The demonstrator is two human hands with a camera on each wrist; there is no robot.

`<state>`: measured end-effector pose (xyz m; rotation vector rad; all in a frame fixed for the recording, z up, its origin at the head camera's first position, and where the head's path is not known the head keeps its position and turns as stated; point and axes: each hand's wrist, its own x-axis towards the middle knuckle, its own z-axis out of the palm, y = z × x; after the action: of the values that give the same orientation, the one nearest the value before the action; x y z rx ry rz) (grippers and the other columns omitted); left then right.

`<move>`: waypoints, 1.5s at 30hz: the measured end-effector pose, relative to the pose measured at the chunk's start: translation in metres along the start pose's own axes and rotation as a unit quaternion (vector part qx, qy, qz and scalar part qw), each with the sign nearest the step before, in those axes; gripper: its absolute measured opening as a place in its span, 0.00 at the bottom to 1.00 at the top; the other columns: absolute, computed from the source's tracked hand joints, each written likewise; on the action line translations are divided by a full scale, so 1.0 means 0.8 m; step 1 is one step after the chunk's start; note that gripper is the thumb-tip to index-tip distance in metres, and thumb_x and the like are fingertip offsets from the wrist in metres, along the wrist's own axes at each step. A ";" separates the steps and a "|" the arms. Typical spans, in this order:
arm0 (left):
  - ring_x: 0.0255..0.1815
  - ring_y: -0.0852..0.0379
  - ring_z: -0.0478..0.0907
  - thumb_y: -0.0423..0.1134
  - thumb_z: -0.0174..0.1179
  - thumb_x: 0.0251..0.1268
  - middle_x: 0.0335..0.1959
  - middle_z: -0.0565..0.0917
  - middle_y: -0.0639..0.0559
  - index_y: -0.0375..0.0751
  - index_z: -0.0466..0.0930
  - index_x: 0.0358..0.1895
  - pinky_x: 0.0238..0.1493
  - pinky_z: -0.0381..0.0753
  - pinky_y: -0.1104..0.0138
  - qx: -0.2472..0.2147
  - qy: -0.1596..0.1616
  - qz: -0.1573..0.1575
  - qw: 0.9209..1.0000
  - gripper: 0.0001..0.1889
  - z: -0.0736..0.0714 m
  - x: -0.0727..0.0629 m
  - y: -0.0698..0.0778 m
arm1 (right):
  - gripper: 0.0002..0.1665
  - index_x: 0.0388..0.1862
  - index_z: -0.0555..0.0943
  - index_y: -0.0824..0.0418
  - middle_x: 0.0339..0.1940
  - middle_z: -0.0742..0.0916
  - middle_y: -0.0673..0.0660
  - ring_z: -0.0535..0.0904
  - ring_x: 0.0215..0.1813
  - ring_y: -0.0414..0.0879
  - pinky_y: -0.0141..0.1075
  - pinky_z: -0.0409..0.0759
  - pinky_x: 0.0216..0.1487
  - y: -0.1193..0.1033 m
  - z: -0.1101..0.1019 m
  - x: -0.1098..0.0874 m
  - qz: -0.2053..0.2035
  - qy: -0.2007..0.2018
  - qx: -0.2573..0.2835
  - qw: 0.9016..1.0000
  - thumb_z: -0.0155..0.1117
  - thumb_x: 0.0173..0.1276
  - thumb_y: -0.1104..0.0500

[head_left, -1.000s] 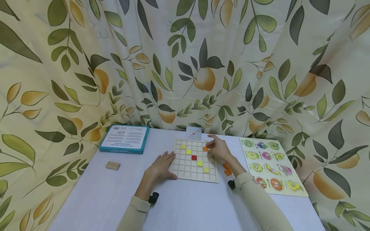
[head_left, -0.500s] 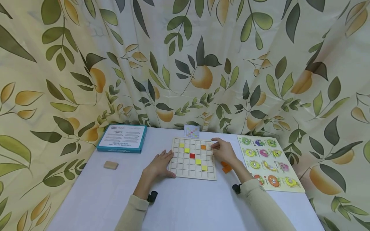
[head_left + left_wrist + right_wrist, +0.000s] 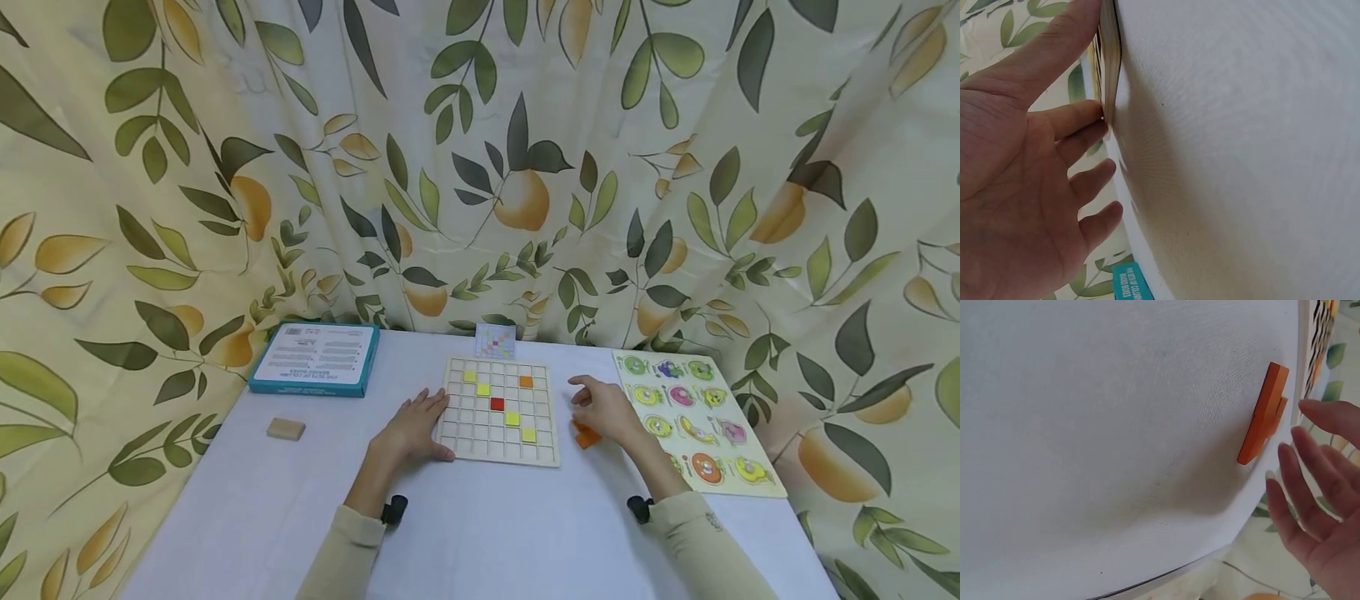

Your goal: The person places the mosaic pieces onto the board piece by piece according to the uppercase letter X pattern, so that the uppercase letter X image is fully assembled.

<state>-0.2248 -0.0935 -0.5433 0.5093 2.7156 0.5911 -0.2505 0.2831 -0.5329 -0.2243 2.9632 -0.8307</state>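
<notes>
A square grid board [image 3: 474, 443] lies in the middle of the table, carrying several yellow tiles [image 3: 512, 419], one red tile [image 3: 497, 404] and one orange tile [image 3: 527, 382]. My left hand [image 3: 415, 429] touches the board's left edge with thumb and fingertips; the left wrist view shows these fingers fairly straight against the board's side [image 3: 1109, 62]. Right of the board, my right hand [image 3: 609, 410] hovers over loose orange tiles [image 3: 587, 435]. In the right wrist view its loosely bent fingers hold nothing, and the orange tiles [image 3: 1264, 415] lie just apart from the fingertips, partly overlapping.
A small patterned card [image 3: 496, 342] stands behind the board. To the right lies a fruit picture board [image 3: 708, 425], partly under my right forearm. A teal-edged box [image 3: 315, 358] sits at the back left, with a small wooden block [image 3: 286, 428] nearer. A leafy curtain [image 3: 480, 167] hangs behind.
My right hand has left the orange tile in the board's upper right and moved right, toward the loose orange tiles. My left hand has stayed at the board's edge. The head view has shifted slightly.
</notes>
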 end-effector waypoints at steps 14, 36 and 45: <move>0.86 0.42 0.45 0.56 0.80 0.52 0.85 0.56 0.47 0.39 0.57 0.83 0.84 0.47 0.45 0.000 -0.006 0.000 1.000 0.58 0.009 0.000 -0.005 | 0.42 0.68 0.77 0.63 0.37 0.89 0.55 0.81 0.32 0.44 0.39 0.80 0.34 -0.004 0.007 -0.030 0.052 -0.022 -0.036 0.998 0.84 0.54 0.57; 0.87 0.43 0.44 0.59 0.80 0.52 0.86 0.55 0.49 0.42 0.57 0.84 0.84 0.47 0.45 -0.001 -0.003 0.001 1.000 0.59 0.006 0.005 -0.008 | 0.39 0.66 0.77 0.68 0.36 0.88 0.56 0.81 0.33 0.47 0.42 0.82 0.36 -0.001 0.009 -0.028 0.065 0.011 -0.036 0.997 0.79 0.56 0.62; 0.87 0.43 0.44 0.58 0.80 0.52 0.85 0.55 0.49 0.42 0.57 0.83 0.84 0.47 0.45 0.000 -0.004 -0.002 1.000 0.58 0.002 0.004 -0.006 | 0.42 0.69 0.74 0.67 0.37 0.89 0.58 0.82 0.33 0.47 0.38 0.83 0.34 -0.003 0.010 -0.020 0.045 0.001 -0.012 0.999 0.79 0.54 0.65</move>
<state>-0.2285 -0.0959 -0.5479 0.5052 2.7078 0.5881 -0.2340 0.2793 -0.5379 -0.0899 2.9614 -0.7843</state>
